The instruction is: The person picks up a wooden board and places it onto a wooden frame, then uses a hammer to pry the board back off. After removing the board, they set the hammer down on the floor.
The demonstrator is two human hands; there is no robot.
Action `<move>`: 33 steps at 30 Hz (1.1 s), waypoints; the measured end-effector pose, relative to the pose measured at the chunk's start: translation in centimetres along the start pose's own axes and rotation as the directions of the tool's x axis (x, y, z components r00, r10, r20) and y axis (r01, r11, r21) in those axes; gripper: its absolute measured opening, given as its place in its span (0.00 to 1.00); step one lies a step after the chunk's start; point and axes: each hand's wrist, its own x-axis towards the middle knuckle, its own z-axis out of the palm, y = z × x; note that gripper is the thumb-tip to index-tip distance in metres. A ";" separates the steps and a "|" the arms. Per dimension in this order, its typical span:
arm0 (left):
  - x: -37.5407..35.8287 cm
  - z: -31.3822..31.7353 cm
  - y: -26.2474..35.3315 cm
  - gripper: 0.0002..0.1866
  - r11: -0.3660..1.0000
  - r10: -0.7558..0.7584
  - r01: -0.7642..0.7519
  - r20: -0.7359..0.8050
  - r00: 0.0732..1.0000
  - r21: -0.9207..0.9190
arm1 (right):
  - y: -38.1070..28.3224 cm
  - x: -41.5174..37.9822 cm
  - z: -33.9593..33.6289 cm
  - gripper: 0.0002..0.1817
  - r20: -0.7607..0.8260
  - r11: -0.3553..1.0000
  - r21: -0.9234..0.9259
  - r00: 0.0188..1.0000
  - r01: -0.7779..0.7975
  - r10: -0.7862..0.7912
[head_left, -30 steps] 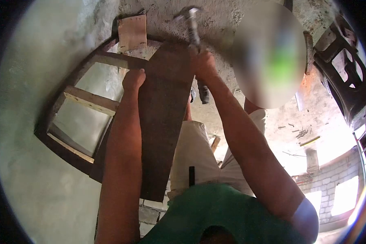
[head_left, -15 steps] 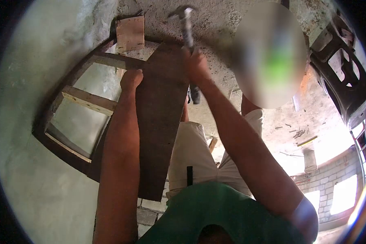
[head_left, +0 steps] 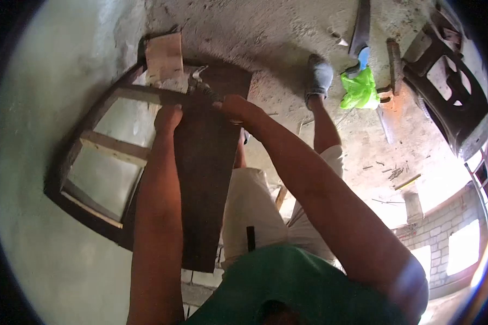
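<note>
A dark brown panel point(head_left: 203, 179) lies over the right part of a wooden frame point(head_left: 84, 219) with crosspieces. My right hand point(head_left: 233, 110) is closed round the handle of a hammer point(head_left: 199, 85), whose metal head is over the panel's upper left edge, close to my left hand. My left hand point(head_left: 168, 117) is closed at the panel's left edge, beside a crosspiece point(head_left: 138, 93); what its fingers pinch, if anything, is too small to make out.
A small wood piece point(head_left: 165, 57) is at the frame's top. To the right are a saw point(head_left: 361, 27), a green plastic bag point(head_left: 359, 89), a rusty tool point(head_left: 394, 67) and a dark plastic chair point(head_left: 444, 92). A pale wall point(head_left: 32, 162) stands at the left.
The hammer and my right hand have come down and left toward my left hand. The view has shifted slightly, and the saw, green bag and my foot now show at the right.
</note>
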 end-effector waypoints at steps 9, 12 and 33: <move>-4.1 -7.4 4.9 0.21 0.997 -0.061 0.061 0.013 0.998 -0.049 | 7.9 -0.7 -6.1 0.21 -0.235 0.988 -0.125 0.970 -0.094 0.063; -3.5 -12.9 5.6 0.23 0.949 0.137 -0.185 -0.196 0.971 -0.254 | 16.0 -0.2 -1.8 0.22 -0.658 0.936 -0.193 0.669 0.295 -0.346; -47.7 17.4 -8.8 0.31 0.367 -0.465 0.368 0.174 0.868 -0.854 | -32.3 -64.4 -3.8 0.23 0.528 -0.069 0.489 -0.358 0.870 -0.770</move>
